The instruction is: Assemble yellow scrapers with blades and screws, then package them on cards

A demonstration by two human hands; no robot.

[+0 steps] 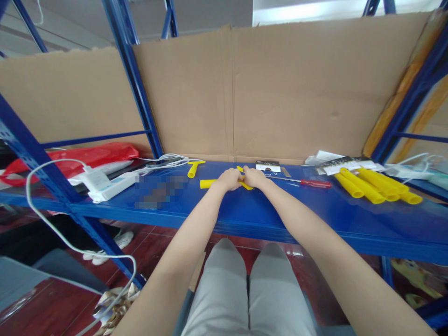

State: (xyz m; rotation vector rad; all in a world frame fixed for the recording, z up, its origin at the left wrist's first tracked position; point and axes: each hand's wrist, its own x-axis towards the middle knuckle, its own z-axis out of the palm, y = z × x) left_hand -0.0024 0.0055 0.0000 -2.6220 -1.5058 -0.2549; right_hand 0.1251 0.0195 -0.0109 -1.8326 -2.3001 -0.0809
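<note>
My left hand [229,179] is wrapped round the stem of a yellow T-shaped plastic handle [207,184], whose tube end sticks out to the left. Right beside it, my right hand [255,178] is closed at the crosspiece end, with yellow tips showing above and below the fingers. The fingers hide the middle of the piece. Another yellow T-shaped handle [192,170] lies on the blue shelf [245,212], left of my hands. A screwdriver [315,184] with a red handle lies to the right, its shaft pointing toward my right hand.
Several yellow tubes [381,184] lie at the right, in front of plastic packaging [338,163]. A black-and-white card [268,166] lies behind my right hand. At left are a white power strip [114,185], cables and a red bag [80,156]. Cardboard [280,93] walls the back.
</note>
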